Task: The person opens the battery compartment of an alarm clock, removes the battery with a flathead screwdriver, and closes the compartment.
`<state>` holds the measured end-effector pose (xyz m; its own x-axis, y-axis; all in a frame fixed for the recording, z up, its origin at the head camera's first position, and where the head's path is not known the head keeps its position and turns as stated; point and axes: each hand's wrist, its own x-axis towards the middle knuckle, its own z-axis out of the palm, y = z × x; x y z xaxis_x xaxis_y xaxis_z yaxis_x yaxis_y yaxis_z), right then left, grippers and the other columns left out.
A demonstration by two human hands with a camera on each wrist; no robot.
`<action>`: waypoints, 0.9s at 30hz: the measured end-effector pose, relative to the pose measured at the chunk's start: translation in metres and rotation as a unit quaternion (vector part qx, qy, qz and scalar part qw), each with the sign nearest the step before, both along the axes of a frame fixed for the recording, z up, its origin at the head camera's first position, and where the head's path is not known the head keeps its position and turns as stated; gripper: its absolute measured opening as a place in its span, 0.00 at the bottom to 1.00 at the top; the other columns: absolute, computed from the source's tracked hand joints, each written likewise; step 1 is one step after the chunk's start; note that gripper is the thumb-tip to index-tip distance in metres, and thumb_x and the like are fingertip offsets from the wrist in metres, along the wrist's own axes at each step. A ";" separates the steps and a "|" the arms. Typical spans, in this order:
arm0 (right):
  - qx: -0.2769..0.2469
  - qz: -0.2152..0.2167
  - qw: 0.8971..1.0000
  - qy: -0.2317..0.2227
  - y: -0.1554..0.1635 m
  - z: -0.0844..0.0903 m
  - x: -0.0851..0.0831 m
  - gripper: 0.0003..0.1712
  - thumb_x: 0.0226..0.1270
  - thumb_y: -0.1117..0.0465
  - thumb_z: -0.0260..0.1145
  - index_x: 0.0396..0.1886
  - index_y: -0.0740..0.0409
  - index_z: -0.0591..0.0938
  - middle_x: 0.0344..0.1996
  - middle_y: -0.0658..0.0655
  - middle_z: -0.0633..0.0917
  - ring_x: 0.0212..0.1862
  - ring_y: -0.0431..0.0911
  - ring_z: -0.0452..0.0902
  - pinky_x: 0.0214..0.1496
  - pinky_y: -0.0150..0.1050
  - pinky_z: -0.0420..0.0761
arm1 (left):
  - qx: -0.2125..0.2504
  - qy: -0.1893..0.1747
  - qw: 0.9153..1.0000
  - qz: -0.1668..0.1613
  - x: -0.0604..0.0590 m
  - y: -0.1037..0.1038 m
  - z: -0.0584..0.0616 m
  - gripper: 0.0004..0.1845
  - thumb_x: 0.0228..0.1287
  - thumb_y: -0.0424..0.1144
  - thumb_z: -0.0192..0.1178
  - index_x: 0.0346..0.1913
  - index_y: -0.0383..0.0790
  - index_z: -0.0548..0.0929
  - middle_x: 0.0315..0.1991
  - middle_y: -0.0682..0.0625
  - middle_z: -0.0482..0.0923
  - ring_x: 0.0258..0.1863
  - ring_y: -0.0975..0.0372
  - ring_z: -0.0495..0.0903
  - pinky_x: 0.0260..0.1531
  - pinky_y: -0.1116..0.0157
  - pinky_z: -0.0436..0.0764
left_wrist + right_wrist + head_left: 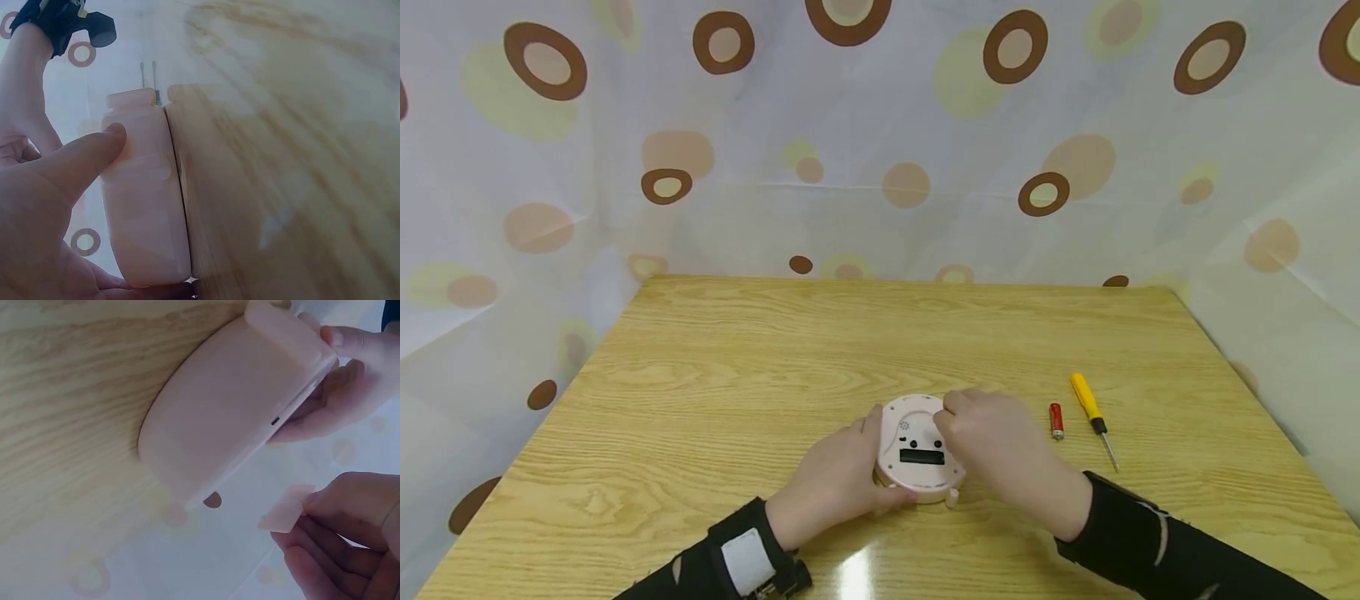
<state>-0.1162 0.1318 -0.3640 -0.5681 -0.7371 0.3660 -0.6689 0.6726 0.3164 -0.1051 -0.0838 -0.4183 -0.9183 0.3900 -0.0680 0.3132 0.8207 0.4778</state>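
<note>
A round pale pink alarm clock (921, 482) lies on the table with its back facing up. Its dark battery slot (922, 457) is uncovered. My left hand (842, 471) grips the clock by its left side, and in the left wrist view the thumb (112, 139) presses on its side wall near a small foot. Above the clock's right part, my right hand (1000, 437) pinches a small pink battery cover (287, 509) between thumb and fingers. In the right wrist view the cover is apart from the clock; in the head view the hand hides it.
On the wooden table (760, 350), right of my right hand, lies a red battery (1056, 421). Beside it is a screwdriver (1092, 412) with a yellow handle, its metal tip toward me. A patterned curtain (865, 108) stands behind the table and at both sides.
</note>
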 end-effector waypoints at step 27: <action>-0.018 0.075 0.997 -0.011 -0.012 -0.029 0.010 0.11 0.46 0.66 0.81 0.20 0.53 0.85 0.23 0.47 0.79 0.26 0.40 0.73 0.25 0.31 0.75 | -0.001 -0.003 1.000 0.005 0.001 0.000 0.001 0.65 0.54 0.66 0.78 0.81 0.26 0.59 0.70 0.33 0.78 0.64 0.47 0.83 0.59 0.52 0.86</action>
<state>-0.1058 0.1199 -0.3933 -0.4602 -0.8015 0.3819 -0.7702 0.5744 0.2773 -0.1040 -0.0835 -0.4173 -0.9213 0.3815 -0.0748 0.3026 0.8244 0.4783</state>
